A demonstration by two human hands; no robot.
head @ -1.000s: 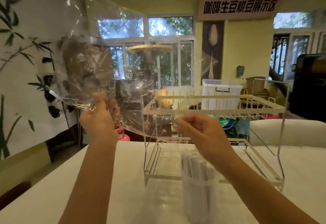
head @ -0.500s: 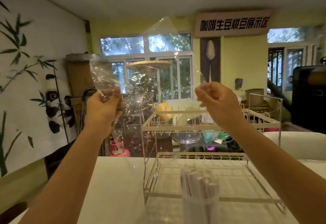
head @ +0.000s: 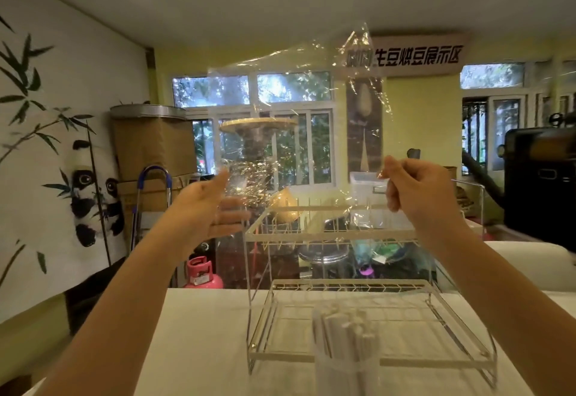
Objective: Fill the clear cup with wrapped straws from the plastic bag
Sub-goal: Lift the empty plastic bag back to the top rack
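Head view: left hand (head: 207, 208) has let go, fingers spread; right hand (head: 414, 190) still pinches the plastic bag (head: 296, 133).

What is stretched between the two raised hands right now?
In the head view, the clear plastic bag spans from the left hand to the right hand, apparently empty.

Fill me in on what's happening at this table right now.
A person is holding up a clear plastic bag at head height with both arms raised. The right hand pinches one edge of it; the left hand is open, fingers spread, at the other edge. The bag looks empty. Below, on the white table, the clear cup already holds a bundle of wrapped straws and stands in front of a wire dish rack.
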